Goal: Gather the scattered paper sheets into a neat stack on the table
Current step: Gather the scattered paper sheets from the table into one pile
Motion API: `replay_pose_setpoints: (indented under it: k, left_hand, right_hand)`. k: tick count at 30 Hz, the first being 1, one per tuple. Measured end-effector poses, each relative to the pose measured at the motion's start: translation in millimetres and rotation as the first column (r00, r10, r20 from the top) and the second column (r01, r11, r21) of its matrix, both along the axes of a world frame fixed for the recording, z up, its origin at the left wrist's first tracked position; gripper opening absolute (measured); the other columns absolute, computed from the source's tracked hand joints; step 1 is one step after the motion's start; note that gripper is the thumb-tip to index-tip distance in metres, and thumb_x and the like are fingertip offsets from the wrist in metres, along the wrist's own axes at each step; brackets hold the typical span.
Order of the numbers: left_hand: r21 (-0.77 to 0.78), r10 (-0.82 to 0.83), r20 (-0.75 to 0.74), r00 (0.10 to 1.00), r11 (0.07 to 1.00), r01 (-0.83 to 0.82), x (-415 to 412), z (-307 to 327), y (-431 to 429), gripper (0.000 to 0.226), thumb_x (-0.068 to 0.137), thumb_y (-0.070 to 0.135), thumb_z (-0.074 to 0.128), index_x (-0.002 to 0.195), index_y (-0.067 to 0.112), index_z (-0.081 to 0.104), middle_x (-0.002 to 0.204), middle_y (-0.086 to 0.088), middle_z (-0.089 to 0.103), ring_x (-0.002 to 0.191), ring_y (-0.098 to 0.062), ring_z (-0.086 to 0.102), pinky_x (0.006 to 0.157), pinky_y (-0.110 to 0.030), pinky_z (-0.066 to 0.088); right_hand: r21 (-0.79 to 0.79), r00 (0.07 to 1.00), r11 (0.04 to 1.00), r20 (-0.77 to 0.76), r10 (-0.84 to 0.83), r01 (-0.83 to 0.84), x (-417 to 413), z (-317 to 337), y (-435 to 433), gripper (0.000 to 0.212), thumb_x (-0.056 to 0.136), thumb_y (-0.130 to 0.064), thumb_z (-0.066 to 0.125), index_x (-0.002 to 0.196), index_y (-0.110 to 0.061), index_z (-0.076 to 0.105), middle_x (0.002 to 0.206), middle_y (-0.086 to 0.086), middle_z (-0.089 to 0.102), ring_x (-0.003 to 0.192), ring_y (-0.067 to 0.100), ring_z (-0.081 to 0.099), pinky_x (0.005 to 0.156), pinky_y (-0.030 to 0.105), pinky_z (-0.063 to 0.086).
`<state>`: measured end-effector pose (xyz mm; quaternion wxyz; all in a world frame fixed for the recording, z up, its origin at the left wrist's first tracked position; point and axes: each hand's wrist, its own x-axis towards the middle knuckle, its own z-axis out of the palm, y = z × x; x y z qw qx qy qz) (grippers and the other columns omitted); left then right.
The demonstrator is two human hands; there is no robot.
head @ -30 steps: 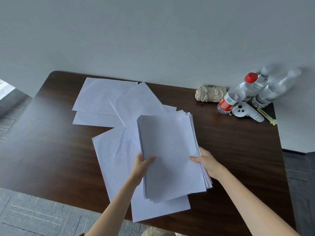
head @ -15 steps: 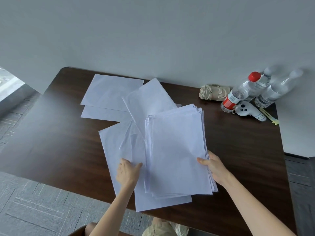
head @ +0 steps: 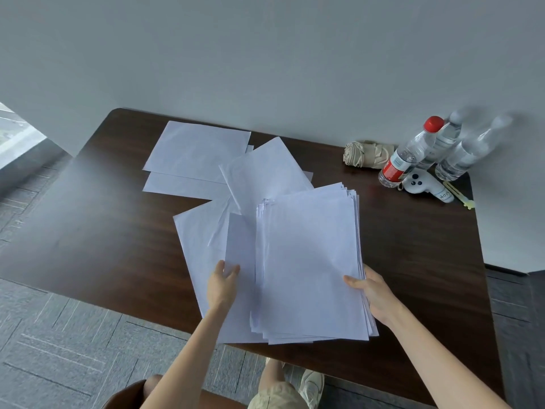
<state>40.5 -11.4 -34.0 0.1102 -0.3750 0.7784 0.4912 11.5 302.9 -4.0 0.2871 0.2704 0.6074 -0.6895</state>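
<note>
Two bare forearms come in from the bottom of the view, elbows cut off, and a pale shoe (head: 310, 384) shows only in part below the near edge of the worktop (head: 103, 231).

The right grip (head: 374, 293) clasps the stack of paper (head: 309, 261) at its right side. The thumb lies on top and the fingers are hidden beneath. The stack sits by the near edge, a little right of the middle, with its sheets fanned unevenly. I cannot tell whether it rests on the worktop or is held just above it.

The left grip (head: 222, 286) pinches a single sheet (head: 240, 240) just beside the stack's left edge, most of its fingers hidden behind the paper. Half a second ago this hand lay flat on the large sheet (head: 197, 240) that is still underneath. A second ago it held the stack's left side.

Beyond these, a tilted sheet (head: 265, 169) is partly covered by the stack. Two more sheets (head: 197, 149) overlap toward the far left corner, as before.

At the far right corner stand a red-capped bottle (head: 410, 152) and two blurred clear bottles (head: 469, 154). A rolled beige cloth (head: 368, 154) and a white controller (head: 424, 187) lie beside them.
</note>
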Motion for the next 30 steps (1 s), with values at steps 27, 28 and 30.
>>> replay_pose_setpoints:
  k: [27,28,30]
  left_hand:
    - [0.677,-0.210,0.006,0.978,0.721,0.151,-27,23,-7,0.025,0.088,0.010,0.069,0.112,0.008,0.062,0.091,-0.010,0.074,0.080,-0.028,0.072,0.075,-0.044,0.061]
    - [0.688,-0.198,0.006,0.980,0.712,0.139,-27,24,-8,0.025,0.090,0.010,0.068,0.113,0.009,0.061,0.093,-0.011,0.074,0.082,-0.029,0.072,0.075,-0.045,0.061]
    - [0.715,-0.189,0.005,0.982,0.688,0.128,-29,28,-8,0.030,0.088,0.013,0.071,0.115,0.010,0.060,0.100,-0.014,0.073,0.089,-0.034,0.071,0.079,-0.049,0.060]
  right_hand:
    - [0.068,0.999,0.997,-0.017,0.047,-0.046,-1,2,-43,0.034,0.084,-0.013,0.071,0.115,-0.014,0.058,0.108,0.004,0.066,0.093,0.010,0.062,0.068,0.018,0.046]
    - [0.079,0.999,0.996,-0.029,0.044,-0.041,-4,5,-43,0.031,0.084,-0.015,0.071,0.111,-0.016,0.056,0.107,0.003,0.063,0.090,0.006,0.060,0.066,0.017,0.044]
    - [0.055,0.998,0.998,-0.043,0.039,-0.037,-10,8,-42,0.037,0.083,-0.019,0.073,0.116,-0.018,0.057,0.112,0.004,0.065,0.094,0.012,0.064,0.069,0.021,0.047]
